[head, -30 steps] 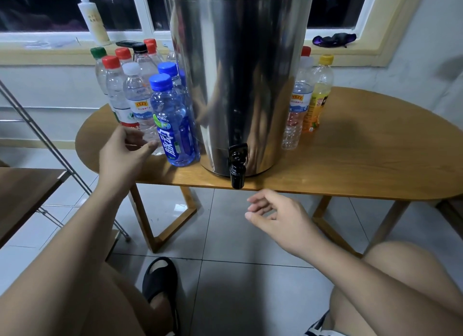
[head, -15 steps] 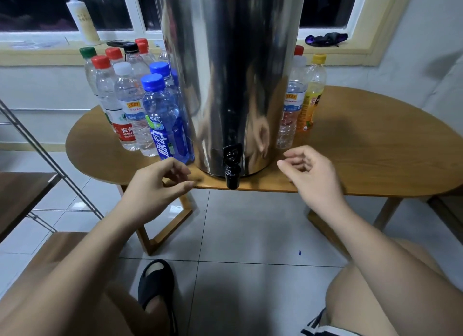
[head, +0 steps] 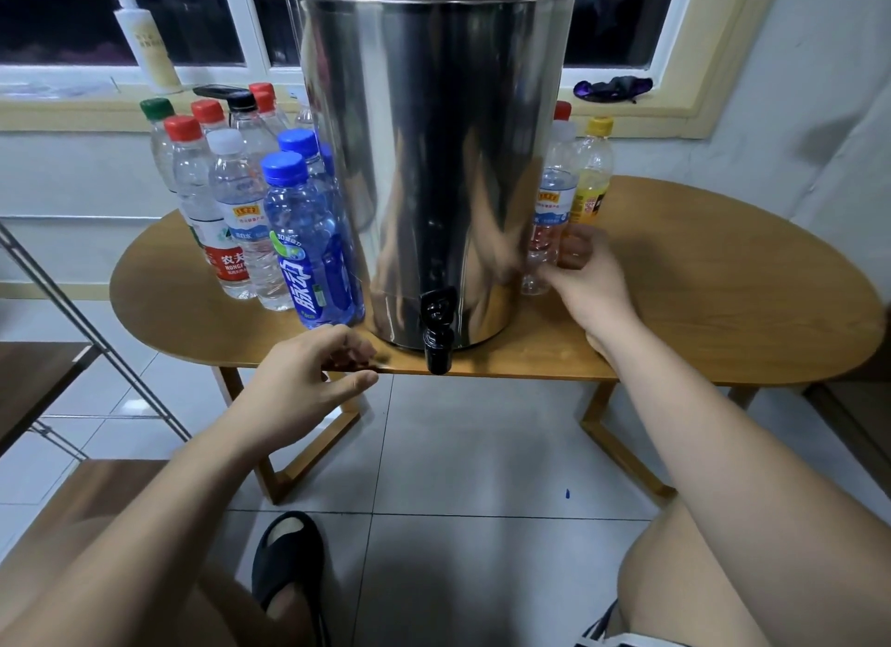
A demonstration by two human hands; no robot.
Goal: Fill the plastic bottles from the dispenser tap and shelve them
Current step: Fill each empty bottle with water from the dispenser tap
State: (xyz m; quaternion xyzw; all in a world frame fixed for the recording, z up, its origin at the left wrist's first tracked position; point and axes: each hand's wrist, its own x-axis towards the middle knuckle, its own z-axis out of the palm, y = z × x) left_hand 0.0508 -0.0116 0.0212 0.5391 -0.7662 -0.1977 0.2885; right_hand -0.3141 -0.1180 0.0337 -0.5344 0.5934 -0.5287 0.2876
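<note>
A tall steel dispenser [head: 424, 164] stands on the oval wooden table [head: 723, 284], its black tap [head: 438, 330] hanging over the front edge. My right hand [head: 588, 280] reaches right of the drum and grips the lower part of a clear white-capped bottle [head: 554, 188], which stands upright next to a yellow bottle [head: 595, 183]. My left hand [head: 308, 376] hovers at the table's front edge left of the tap, fingers loosely curled and holding nothing. Several capped bottles, a blue one [head: 308, 251] foremost, crowd the table left of the drum.
A metal rack pole [head: 72, 318] and a dark wooden shelf board [head: 33, 381] stand at the left. A pump bottle [head: 147, 43] is on the window sill. My sandalled foot [head: 289, 564] rests on the tiled floor under the table.
My right hand rose from below the tap to the drum's right side and took hold of the clear bottle. My left hand left the bottle cluster and came to the table's front edge.
</note>
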